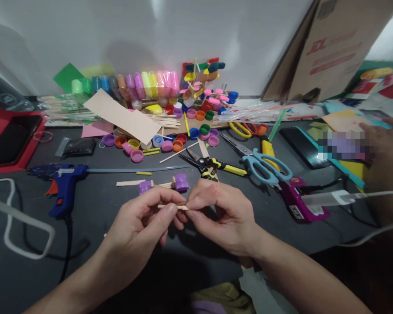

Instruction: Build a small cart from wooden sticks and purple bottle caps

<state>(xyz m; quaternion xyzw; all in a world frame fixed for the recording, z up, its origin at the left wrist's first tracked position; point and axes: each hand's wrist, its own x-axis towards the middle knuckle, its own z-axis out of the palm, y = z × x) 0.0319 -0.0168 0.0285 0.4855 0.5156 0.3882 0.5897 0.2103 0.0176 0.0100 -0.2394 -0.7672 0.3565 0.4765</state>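
Note:
A short, thin wooden stick (183, 208) is pinched between both hands, low over the dark table. My left hand (147, 222) grips its left part between thumb and fingers. At its right end, my right hand (222, 213) closes thumb and forefinger on it. Just beyond the fingers lie purple bottle caps (181, 182) joined by wooden sticks (163, 185), partly hidden by my hands. A flat wooden strip (130, 183) lies to their left. Black and yellow pliers (229, 167) rest behind my right hand.
A blue glue gun (63, 192) with a cord stands left. Light blue scissors (265, 165), a purple power strip (296, 200) and a phone (306, 146) lie right. Colourful caps (136, 155) and clay bottles (150, 85) are behind. Another person's hand (386, 152) is at the far right.

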